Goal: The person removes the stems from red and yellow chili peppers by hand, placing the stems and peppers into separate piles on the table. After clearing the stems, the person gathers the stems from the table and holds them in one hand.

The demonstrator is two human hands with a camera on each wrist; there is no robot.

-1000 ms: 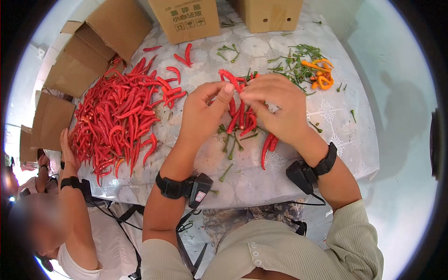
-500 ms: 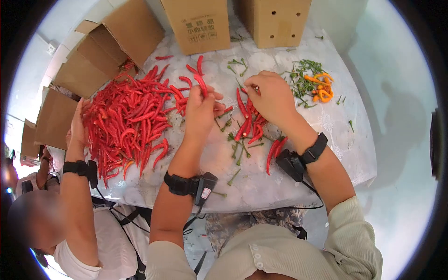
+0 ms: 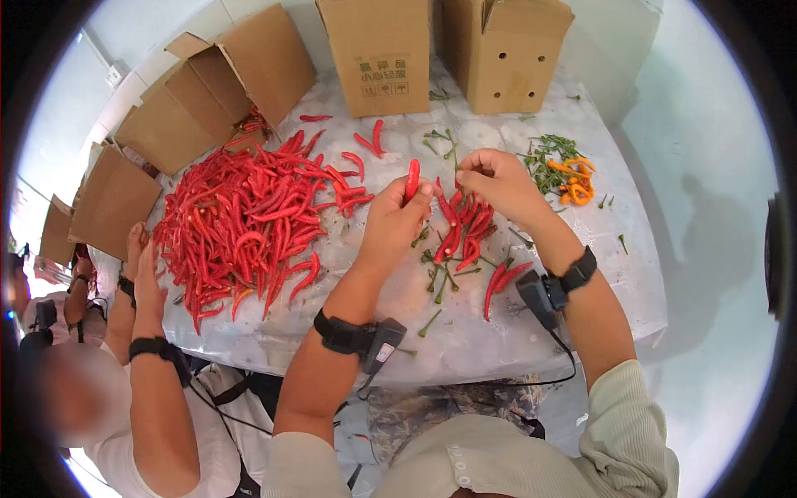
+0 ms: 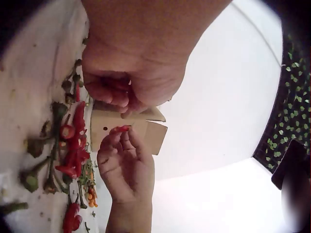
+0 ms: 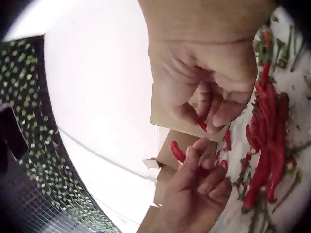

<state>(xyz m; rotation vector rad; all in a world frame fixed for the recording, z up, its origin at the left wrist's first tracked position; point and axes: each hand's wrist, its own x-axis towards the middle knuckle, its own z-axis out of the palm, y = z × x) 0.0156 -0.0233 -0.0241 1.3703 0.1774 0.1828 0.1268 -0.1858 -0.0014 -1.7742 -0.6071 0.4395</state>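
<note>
My left hand (image 3: 390, 226) grips a red chili (image 3: 413, 179) that points up between thumb and fingers; in the right wrist view that chili (image 5: 177, 151) curves out past the thumb, and another red tip (image 5: 223, 164) shows by the fingers. Just to the right, my right hand (image 3: 508, 189) pinches a small red piece (image 5: 202, 125) at its fingertips, mostly hidden by them. The hands are apart. Below and between them lies a small heap of red chilies (image 3: 475, 222), with green stems (image 3: 437, 280) scattered beside it.
A large heap of red chilies (image 3: 241, 224) covers the table's left side, beside another person's hands (image 3: 148, 278). Open cartons (image 3: 187, 108) stand behind it, two more boxes (image 3: 378, 66) at the back. Green stems (image 3: 544, 176) and orange chilies (image 3: 579, 192) lie right.
The left hand, over by the large heap's edge half a second ago, has come back toward the right hand with a red chili. The head view has shifted, so the table sits lower.
</note>
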